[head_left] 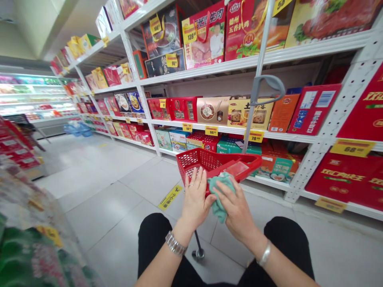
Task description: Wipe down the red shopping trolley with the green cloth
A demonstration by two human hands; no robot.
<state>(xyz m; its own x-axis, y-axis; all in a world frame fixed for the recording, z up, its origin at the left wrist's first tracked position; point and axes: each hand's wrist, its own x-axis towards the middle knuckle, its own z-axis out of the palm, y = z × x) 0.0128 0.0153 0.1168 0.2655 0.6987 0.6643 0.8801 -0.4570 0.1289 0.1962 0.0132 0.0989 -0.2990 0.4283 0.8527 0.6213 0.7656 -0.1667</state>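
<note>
Teal cloth point(219, 198) lies bunched under the right hand point(236, 203), fingers together pressing it onto the red basket point(214, 162) rim. Just beside, the left hand point(195, 195) rests its slightly parted fingers on the mesh; any clamp is hidden. Gift boxes point(206, 111) fill shelves beyond the fingers.

Floor point(113, 227) left of hands point(196, 195), shelving point(227, 129) right

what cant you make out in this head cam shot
In the head view:
Part of the red plastic mesh basket: hidden behind the crumpled teal cloth, left hand and right hand.
Green-patterned packages: blurred, cut off by the bottom-left edge.
Goods in the distant refrigerated case: too small.
Top-shelf rectangular gift boxes: cut off by the top edge.
</note>
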